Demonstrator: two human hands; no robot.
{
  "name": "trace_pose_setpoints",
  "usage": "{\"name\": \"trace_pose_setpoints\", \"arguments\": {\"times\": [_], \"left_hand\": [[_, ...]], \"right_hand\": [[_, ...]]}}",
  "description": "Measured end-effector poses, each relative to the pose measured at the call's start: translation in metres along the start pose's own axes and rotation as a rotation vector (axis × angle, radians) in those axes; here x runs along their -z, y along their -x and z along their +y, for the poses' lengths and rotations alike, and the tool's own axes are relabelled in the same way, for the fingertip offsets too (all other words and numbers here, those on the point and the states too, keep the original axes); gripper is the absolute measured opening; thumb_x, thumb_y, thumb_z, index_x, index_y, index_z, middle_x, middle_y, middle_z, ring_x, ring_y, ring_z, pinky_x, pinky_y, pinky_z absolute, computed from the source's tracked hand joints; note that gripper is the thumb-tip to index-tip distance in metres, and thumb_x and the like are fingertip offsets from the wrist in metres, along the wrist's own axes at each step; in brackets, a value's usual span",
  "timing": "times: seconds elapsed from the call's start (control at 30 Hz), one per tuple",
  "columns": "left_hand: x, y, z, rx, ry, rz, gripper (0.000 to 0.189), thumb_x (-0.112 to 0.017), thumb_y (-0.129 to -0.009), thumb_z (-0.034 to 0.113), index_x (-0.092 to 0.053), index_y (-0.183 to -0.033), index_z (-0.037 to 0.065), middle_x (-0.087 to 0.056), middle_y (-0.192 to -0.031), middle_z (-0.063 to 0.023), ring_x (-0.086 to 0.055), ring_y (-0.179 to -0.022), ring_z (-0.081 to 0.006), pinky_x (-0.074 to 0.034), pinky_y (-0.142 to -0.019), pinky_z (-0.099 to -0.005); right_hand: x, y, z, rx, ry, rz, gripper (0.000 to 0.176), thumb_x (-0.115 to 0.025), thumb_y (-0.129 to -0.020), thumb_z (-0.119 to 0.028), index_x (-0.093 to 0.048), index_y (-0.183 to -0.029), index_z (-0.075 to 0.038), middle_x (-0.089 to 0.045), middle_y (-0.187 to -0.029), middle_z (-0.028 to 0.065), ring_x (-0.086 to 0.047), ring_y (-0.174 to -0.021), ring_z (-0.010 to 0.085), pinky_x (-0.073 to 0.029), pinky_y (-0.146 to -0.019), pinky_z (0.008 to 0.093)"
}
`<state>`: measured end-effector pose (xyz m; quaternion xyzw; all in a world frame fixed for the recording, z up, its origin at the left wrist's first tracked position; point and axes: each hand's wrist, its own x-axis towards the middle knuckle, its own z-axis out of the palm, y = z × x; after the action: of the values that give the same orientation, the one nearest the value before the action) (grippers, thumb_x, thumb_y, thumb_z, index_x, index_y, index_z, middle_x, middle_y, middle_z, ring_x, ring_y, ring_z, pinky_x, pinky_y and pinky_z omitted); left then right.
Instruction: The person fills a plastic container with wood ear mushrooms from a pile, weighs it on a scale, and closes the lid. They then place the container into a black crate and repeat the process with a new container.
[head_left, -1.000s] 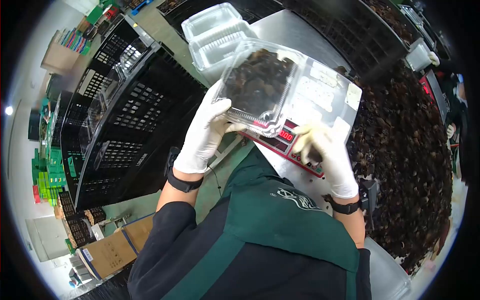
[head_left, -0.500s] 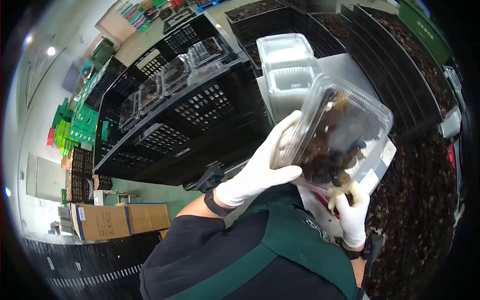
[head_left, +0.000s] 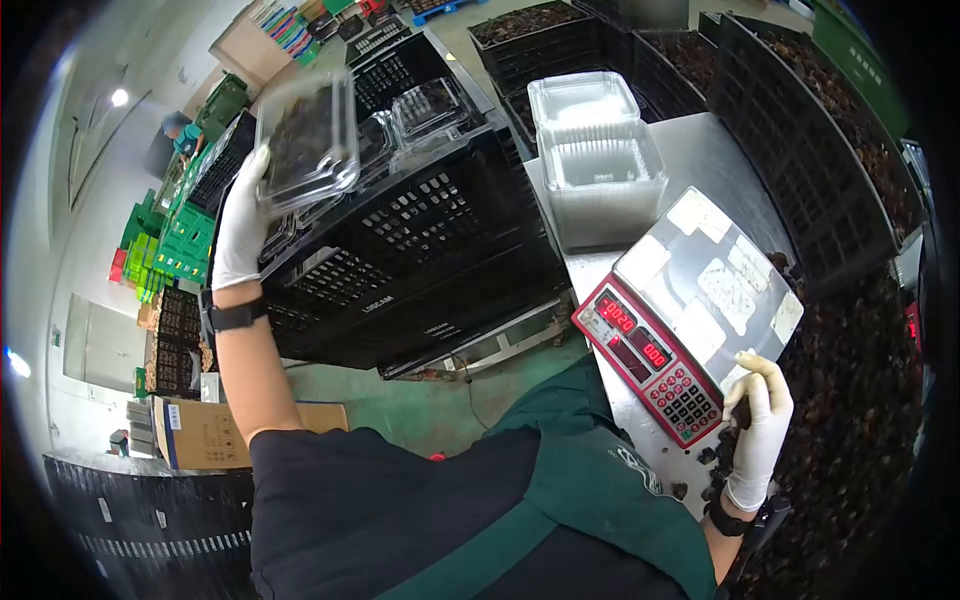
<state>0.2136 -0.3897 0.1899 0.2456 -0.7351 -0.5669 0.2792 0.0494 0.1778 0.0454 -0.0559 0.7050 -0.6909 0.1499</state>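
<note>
My left hand (head_left: pixel 242 225), in a white glove, grips a clear plastic clamshell box (head_left: pixel 308 145) filled with dark brown pieces. It holds the box tilted above the big black crate (head_left: pixel 400 235), where similar filled boxes (head_left: pixel 428 108) lie along the top. My right hand (head_left: pixel 762 430), also gloved, is at the front right corner of the digital scale (head_left: pixel 700 310). Its fingers are curled around something dark that I cannot make out. Nothing lies on the scale's metal plate, and red digits glow on its display. Behind the scale stands a stack of clear boxes (head_left: pixel 603 190) on the steel table (head_left: pixel 690 150).
Loose dark brown pieces (head_left: pixel 840 400) heap up at the right. Black crates (head_left: pixel 790 130) of the same stuff stand behind. A cardboard box (head_left: pixel 215 435) and green crates (head_left: pixel 185 240) are at the left. Another person (head_left: pixel 183 135) stands far back.
My left hand has carried the filled box left, from over the scale to above the black crate. My right hand has let go of the box and moved slightly right, uncovering the scale.
</note>
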Motion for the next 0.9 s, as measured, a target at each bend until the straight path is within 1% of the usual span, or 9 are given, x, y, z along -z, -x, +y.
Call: {"name": "trace_pose_setpoints", "arguments": {"times": [0.07, 0.2, 0.27, 0.33, 0.4, 0.5, 0.6, 0.73, 0.9], "left_hand": [[0.017, 0.008, -0.007, 0.337, -0.088, 0.113, 0.06, -0.056, -0.098, 0.053, -0.056, -0.135, 0.005, -0.062, -0.131, -0.0124, -0.061, -0.115, -0.0234, -0.048, -0.096, -0.0336], [0.046, -0.009, -0.051, 0.551, -0.964, -0.126, 0.062, -0.052, -0.096, 0.06, -0.073, -0.098, 0.002, -0.072, -0.083, -0.0158, -0.069, -0.077, -0.0247, -0.051, -0.07, -0.0368], [0.01, -0.004, -0.04, 0.008, -1.592, -0.006, 0.053, -0.056, -0.096, 0.05, -0.071, -0.1, -0.001, -0.072, -0.087, -0.0161, -0.069, -0.082, -0.0316, -0.054, -0.076, -0.0353], [-0.069, 0.009, -0.022, -0.609, -1.49, 0.424, 0.03, -0.062, -0.097, 0.023, -0.067, -0.118, 0.001, -0.072, -0.094, -0.0176, -0.071, -0.088, -0.0307, -0.054, -0.081, -0.0353], [-0.17, 0.041, 0.013, -0.72, -0.881, 0.159, 0.029, -0.061, -0.096, 0.007, -0.064, -0.124, 0.002, -0.071, -0.108, -0.0177, -0.07, -0.097, -0.0306, -0.053, -0.088, -0.0355], [-0.266, 0.065, -0.01, -0.797, -0.819, -0.362, 0.036, -0.063, -0.094, 0.004, -0.059, -0.13, 0.001, -0.067, -0.119, -0.0188, -0.065, -0.114, -0.0313, -0.049, -0.099, -0.0364], [-0.328, 0.04, -0.067, -1.019, -0.879, -0.383, 0.04, -0.061, -0.096, 0.015, -0.057, -0.133, 0.002, -0.066, -0.122, -0.0201, -0.064, -0.11, -0.0382, -0.051, -0.096, -0.0425], [-0.346, -0.01, -0.12, -0.736, -1.044, -0.383, 0.024, -0.056, -0.097, 0.013, -0.066, -0.114, 0.001, -0.068, -0.109, -0.0219, -0.066, -0.101, -0.0385, -0.052, -0.088, -0.0426], [-0.348, -0.025, -0.099, -0.703, -0.943, -0.337, 0.018, -0.075, -0.082, 0.009, -0.063, -0.091, 0.0, -0.071, -0.083, -0.0153, -0.069, -0.075, -0.0271, -0.054, -0.072, -0.0368]], "right_hand": [[0.011, 0.0, 0.007, 0.032, 0.006, 0.025, 0.025, -0.046, -0.104, -0.013, -0.065, -0.111, 0.002, -0.059, -0.07, 0.003, -0.052, -0.061, 0.0085, -0.042, -0.055, 0.0218], [0.017, -0.002, 0.014, 0.004, -0.002, 0.059, 0.025, -0.045, -0.103, -0.01, -0.065, -0.111, 0.002, -0.059, -0.069, 0.0028, -0.053, -0.06, 0.0087, -0.041, -0.055, 0.0217], [0.018, -0.002, 0.015, -0.008, -0.001, 0.04, 0.024, -0.045, -0.102, -0.009, -0.065, -0.111, 0.003, -0.059, -0.069, 0.0029, -0.053, -0.06, 0.0089, -0.042, -0.056, 0.0221], [0.021, 0.0, 0.015, -0.038, 0.004, 0.039, 0.024, -0.045, -0.102, -0.007, -0.065, -0.111, 0.003, -0.059, -0.069, 0.003, -0.053, -0.06, 0.0092, -0.042, -0.056, 0.0228], [0.019, 0.003, 0.016, -0.054, -0.017, 0.061, 0.024, -0.047, -0.1, -0.006, -0.066, -0.109, 0.005, -0.059, -0.069, 0.0039, -0.054, -0.06, 0.0102, -0.043, -0.058, 0.0242], [0.019, 0.013, 0.023, -0.075, -0.078, 0.028, 0.022, -0.05, -0.1, -0.01, -0.066, -0.108, 0.003, -0.063, -0.074, 0.0049, -0.056, -0.062, 0.0097, -0.046, -0.059, 0.0242], [0.026, 0.033, 0.04, -0.068, -0.109, 0.008, 0.024, -0.053, -0.101, -0.014, -0.068, -0.114, 0.0, -0.065, -0.076, 0.0024, -0.058, -0.065, 0.0069, -0.048, -0.06, 0.0226], [0.047, 0.076, 0.068, -0.142, -0.084, 0.139, 0.022, -0.054, -0.099, -0.013, -0.068, -0.112, -0.001, -0.066, -0.078, 0.0018, -0.059, -0.071, 0.0062, -0.045, -0.064, 0.0219], [0.078, 0.124, 0.124, -0.249, -0.019, 0.454, 0.022, -0.055, -0.096, -0.01, -0.069, -0.111, -0.001, -0.069, -0.081, 0.0027, -0.062, -0.073, 0.0072, -0.05, -0.068, 0.0241]]}}
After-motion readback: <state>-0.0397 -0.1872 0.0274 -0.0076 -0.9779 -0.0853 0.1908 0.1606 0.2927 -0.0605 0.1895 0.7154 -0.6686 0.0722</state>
